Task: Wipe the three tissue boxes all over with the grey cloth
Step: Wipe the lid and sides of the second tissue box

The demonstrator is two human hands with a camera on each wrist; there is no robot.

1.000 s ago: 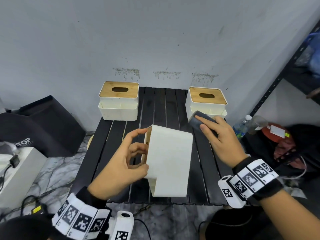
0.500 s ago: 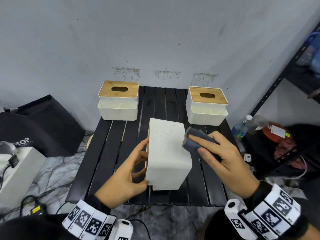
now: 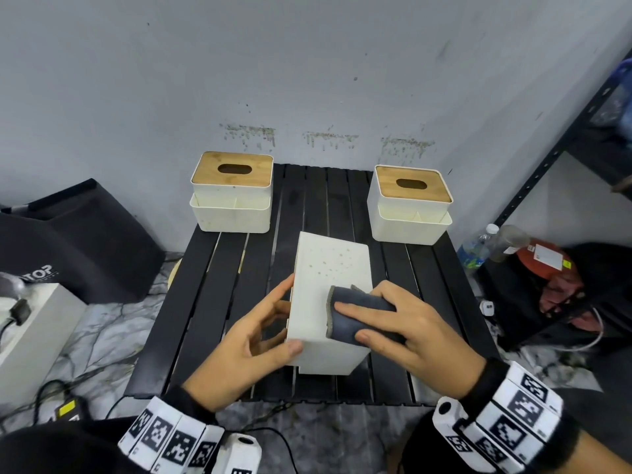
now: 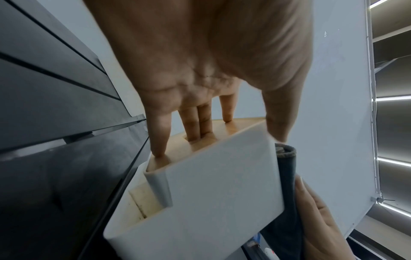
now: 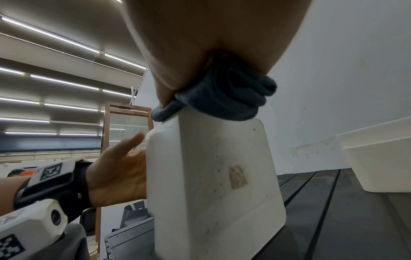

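A white tissue box [image 3: 328, 268] lies tipped on its side in the middle of the black slatted table [image 3: 205, 302], its speckled underside facing up. My left hand [image 3: 270, 323] grips it from the left, thumb on the near top edge. Its fingers [image 4: 195, 126] lie on the wooden lid, two of them in the slot. My right hand [image 3: 403, 330] holds the folded grey cloth [image 3: 345, 319] and presses it on the near half of that upper face. Bunched cloth [image 5: 233, 98] sits on the box's top edge [image 5: 211, 176]. Two more boxes stand upright at back left [image 3: 232, 196] and back right [image 3: 410, 206].
A black bag [image 3: 85, 241] and a white case [image 3: 34, 330] sit on the floor to the left. At the right stand a dark metal shelf [image 3: 547, 159], plastic bottles [image 3: 478, 248] and a red item [image 3: 547, 265]. Cables lie on the marble floor near the table's front.
The box went from tilted up in my left hand to lying lower on the table. My right hand brought the cloth from beside the back right box onto the box's upper face.
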